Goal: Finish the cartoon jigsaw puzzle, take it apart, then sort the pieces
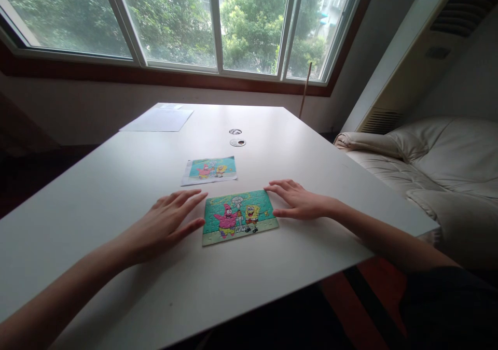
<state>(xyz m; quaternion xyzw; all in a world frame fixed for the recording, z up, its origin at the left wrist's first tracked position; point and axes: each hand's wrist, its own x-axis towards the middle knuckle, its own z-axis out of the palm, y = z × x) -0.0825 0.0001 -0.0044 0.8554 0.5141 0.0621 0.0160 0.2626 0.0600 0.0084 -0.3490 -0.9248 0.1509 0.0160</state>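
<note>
A cartoon jigsaw puzzle [240,216], its pieces fitted into one rectangle, lies flat on the white table. It shows a pink starfish, a pale squid figure and a yellow sponge figure on a teal ground. My left hand [171,223] is at the puzzle's left edge, fingers apart, with the fingertips at or just touching the side. On the opposite side, my right hand [298,199] has its fingers stretched towards the right edge and upper right corner. Neither hand grips anything. Just beyond the puzzle lies a printed sheet [212,170] with the same picture.
The white table [311,256] has two round cable holes [237,142] near its middle. Papers [157,120] lie at the far left corner. A cream sofa [447,158] stands at the right, a stick [305,91] leans behind the table, and windows line the back.
</note>
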